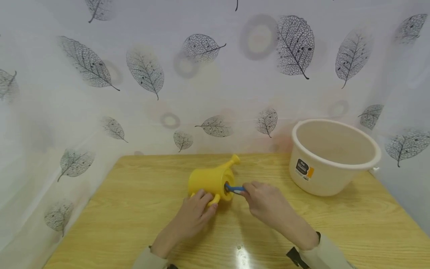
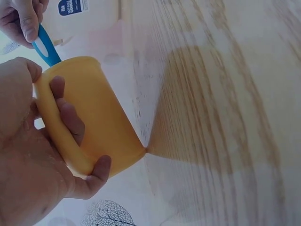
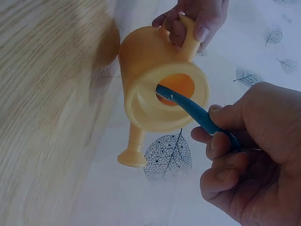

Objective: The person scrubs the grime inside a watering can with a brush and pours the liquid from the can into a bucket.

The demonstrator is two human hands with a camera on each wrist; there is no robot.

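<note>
A yellow watering can [image 1: 206, 181] is tilted on its side above the wooden table, its spout pointing away and its round opening facing right. My left hand [image 1: 195, 213] grips the can's handle [image 2: 59, 122], the fingers curled through the loop in the left wrist view. My right hand [image 1: 270, 203] pinches a slim, curved blue tool [image 3: 195, 110] with a white inset on its handle. The far end of this tool goes into the can's opening [image 3: 181, 87], so its head is hidden and its kind cannot be told.
At the right rear of the wooden table [image 1: 141, 209] stands a large cream bucket [image 1: 322, 179] with a label on its side. Behind the table hangs a pale curtain [image 1: 221, 86] printed with dark leaves.
</note>
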